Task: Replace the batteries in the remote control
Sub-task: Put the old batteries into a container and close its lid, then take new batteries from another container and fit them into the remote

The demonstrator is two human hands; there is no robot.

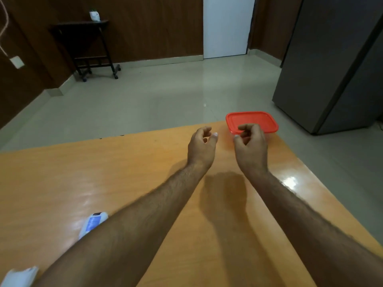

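A white remote control (93,223) with a blue screen lies on the orange table (103,172) at the near left, partly hidden under my left forearm. Both arms stretch far forward above the table. My left hand (202,147) hovers with its fingers curled and apart, holding nothing. My right hand (250,147) is beside it, fingers curled loosely and empty, just in front of a container with a red lid (251,121) at the table's far right corner. No batteries are visible.
A white object (19,276) shows at the near left edge of the table. Beyond the table lie a pale tiled floor, a dark cabinet (335,65) at right, a white door (228,25) and a small black stand (87,46) at the back left.
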